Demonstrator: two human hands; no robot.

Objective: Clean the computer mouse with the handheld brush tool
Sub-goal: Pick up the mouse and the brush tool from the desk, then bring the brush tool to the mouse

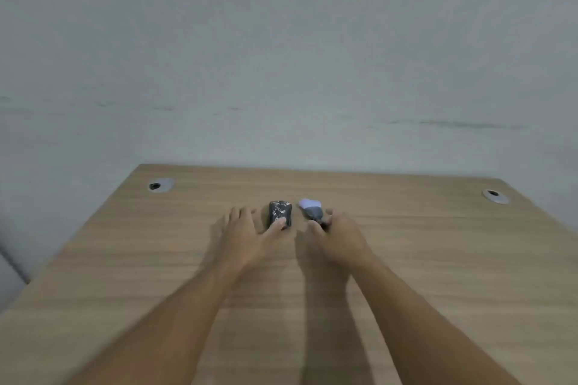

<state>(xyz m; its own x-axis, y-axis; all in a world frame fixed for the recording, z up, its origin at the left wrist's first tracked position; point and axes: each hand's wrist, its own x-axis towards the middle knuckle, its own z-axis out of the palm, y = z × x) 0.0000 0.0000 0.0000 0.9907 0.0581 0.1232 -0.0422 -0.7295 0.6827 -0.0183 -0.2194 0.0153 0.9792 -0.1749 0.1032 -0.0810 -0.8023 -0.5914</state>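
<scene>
A black computer mouse (279, 211) speckled with pale dust lies on the wooden desk (406, 259), near the middle. My left hand (247, 234) lies flat just left of it, fingers spread, with the thumb touching the mouse's near end. To the right of the mouse lies a small brush (311, 209) with a dark body and pale bristles pointing away from me. My right hand (339, 236) is at the brush's near end, fingers curled around the handle, which is mostly hidden under them. The image is blurred.
Two round cable holes sit in the desk's far corners, one on the left (160, 185) and one on the right (495, 196). A plain grey wall (281, 56) rises right behind the desk's far edge. The desk's left edge runs diagonally toward me.
</scene>
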